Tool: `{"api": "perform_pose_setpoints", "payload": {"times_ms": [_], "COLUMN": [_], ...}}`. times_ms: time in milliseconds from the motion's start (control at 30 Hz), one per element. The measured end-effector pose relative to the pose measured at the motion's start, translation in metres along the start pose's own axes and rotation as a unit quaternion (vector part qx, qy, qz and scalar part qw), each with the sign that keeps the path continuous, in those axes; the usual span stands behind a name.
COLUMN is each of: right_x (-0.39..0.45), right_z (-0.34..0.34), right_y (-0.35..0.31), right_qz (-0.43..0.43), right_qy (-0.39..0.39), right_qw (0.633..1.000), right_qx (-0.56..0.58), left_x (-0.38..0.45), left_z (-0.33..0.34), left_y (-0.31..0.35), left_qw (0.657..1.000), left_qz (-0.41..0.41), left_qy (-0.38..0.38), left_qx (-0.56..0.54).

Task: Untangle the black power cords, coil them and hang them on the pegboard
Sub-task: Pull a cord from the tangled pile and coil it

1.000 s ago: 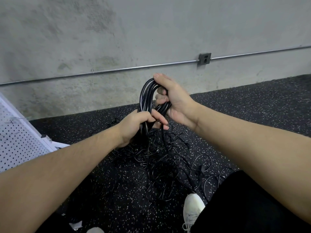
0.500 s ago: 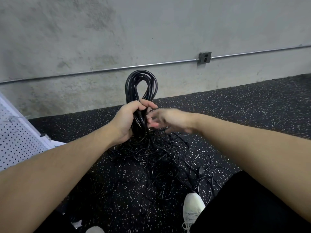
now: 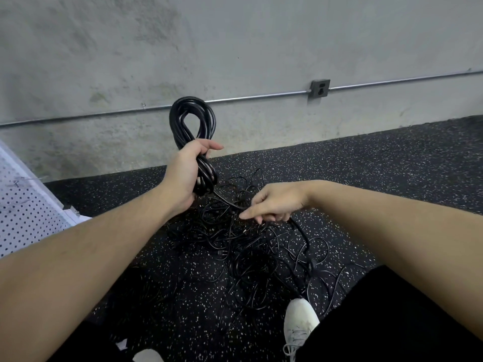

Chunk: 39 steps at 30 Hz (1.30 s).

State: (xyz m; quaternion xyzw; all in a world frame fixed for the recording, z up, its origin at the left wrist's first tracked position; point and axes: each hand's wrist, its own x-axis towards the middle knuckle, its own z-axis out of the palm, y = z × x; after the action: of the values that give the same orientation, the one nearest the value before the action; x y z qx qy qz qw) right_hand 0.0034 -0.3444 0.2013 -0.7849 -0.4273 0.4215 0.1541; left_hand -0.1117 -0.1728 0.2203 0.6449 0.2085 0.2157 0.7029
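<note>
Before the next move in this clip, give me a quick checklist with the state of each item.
1. Coil held firmly: ok, the left hand grips its waist and the loop stands above the fist.
2. Trailing strand leads from the coil to the right hand: ok, a cord runs between them.
3. Right hand has that strand pinched: cannot tell, its fingers curl down at the cord but the contact is hidden.
4. Strand free of the pile: not ok, it runs into the tangle on the floor.
5. Pegboard in reach: ok, it leans at the person's left.
</note>
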Motion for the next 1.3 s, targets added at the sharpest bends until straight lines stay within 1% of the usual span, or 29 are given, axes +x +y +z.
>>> {"api": "perform_pose_setpoints", "payload": {"times_ms": [100,167,267,333,400,433,500,533,600,667,733,800,867,933,1000,1033,1067,1100,1167,1233,1267,1300], "right_x": [-0.007,-0.014,-0.019,-0.019,-0.017,-0.016,-0.015,-0.014,-0.013,-0.011,-0.009,-0.008,-0.008,-0.010,-0.014,-0.016,-0.018,-0.019,-0.022,-0.022,-0.021,-0.019], "right_z": [-0.008,-0.012,-0.017,-0.017,-0.014,-0.013,-0.013,-0.015,-0.018,-0.018,-0.019,-0.020,-0.021,-0.024,-0.023,-0.022,-0.021,-0.020,-0.022,-0.026,-0.028,-0.029], "right_y": [0.004,0.004,-0.003,-0.012,-0.024,-0.030,-0.036,-0.037,-0.036,-0.036,-0.036,-0.038,-0.037,-0.036,-0.037,-0.037,-0.036,-0.036,-0.035,-0.032,-0.030,-0.028], "right_qz": [-0.012,-0.044,-0.105,-0.136,-0.158,-0.160,-0.143,-0.133,-0.113,-0.096,-0.082,-0.070,-0.058,-0.079,-0.128,-0.149,-0.160,-0.161,-0.138,-0.100,-0.085,-0.079], "right_qy": [0.033,0.049,0.106,0.135,0.174,0.208,0.298,0.334,0.367,0.370,0.362,0.334,0.300,0.259,0.208,0.201,0.217,0.250,0.333,0.416,0.438,0.442], "right_qw": [0.999,0.995,0.972,0.955,0.949,0.946,0.930,0.918,0.904,0.904,0.903,0.906,0.907,0.902,0.893,0.890,0.891,0.895,0.899,0.889,0.884,0.884], "right_qx": [0.035,0.080,0.184,0.228,0.209,0.189,0.164,0.168,0.186,0.191,0.216,0.252,0.291,0.336,0.378,0.380,0.365,0.333,0.248,0.166,0.137,0.132], "left_x": [-0.001,0.000,0.001,0.001,-0.004,-0.005,-0.010,-0.012,-0.012,-0.014,-0.014,-0.014,-0.015,-0.014,-0.008,-0.006,-0.004,-0.003,-0.004,-0.008,-0.010,-0.010], "left_z": [-0.007,-0.012,-0.015,-0.017,-0.016,-0.015,-0.011,-0.008,-0.004,0.000,0.002,0.005,0.009,0.012,0.011,0.009,0.006,0.002,-0.003,-0.005,-0.004,-0.003], "left_y": [0.000,0.000,0.002,-0.001,-0.003,-0.003,-0.003,-0.002,-0.002,-0.002,-0.002,-0.001,-0.003,-0.006,-0.010,-0.011,-0.013,-0.014,-0.017,-0.017,-0.016,-0.016], "left_qw": [0.996,0.991,0.984,0.979,0.977,0.975,0.974,0.974,0.971,0.965,0.964,0.959,0.946,0.933,0.924,0.923,0.922,0.922,0.915,0.914,0.921,0.931], "left_qz": [-0.043,-0.067,-0.086,-0.081,-0.080,-0.078,-0.065,-0.056,-0.035,-0.022,-0.025,-0.028,0.004,0.042,0.049,0.044,0.039,0.034,0.030,0.027,0.027,0.026], "left_qy": [0.030,0.042,0.075,0.076,0.051,0.032,-0.015,-0.038,-0.076,-0.106,-0.120,-0.137,-0.155,-0.159,-0.154,-0.148,-0.142,-0.142,-0.157,-0.169,-0.168,-0.163], "left_qx": [0.070,0.109,0.137,0.168,0.193,0.203,0.215,0.218,0.225,0.237,0.234,0.248,0.285,0.321,0.346,0.354,0.359,0.359,0.370,0.368,0.351,0.327]}}
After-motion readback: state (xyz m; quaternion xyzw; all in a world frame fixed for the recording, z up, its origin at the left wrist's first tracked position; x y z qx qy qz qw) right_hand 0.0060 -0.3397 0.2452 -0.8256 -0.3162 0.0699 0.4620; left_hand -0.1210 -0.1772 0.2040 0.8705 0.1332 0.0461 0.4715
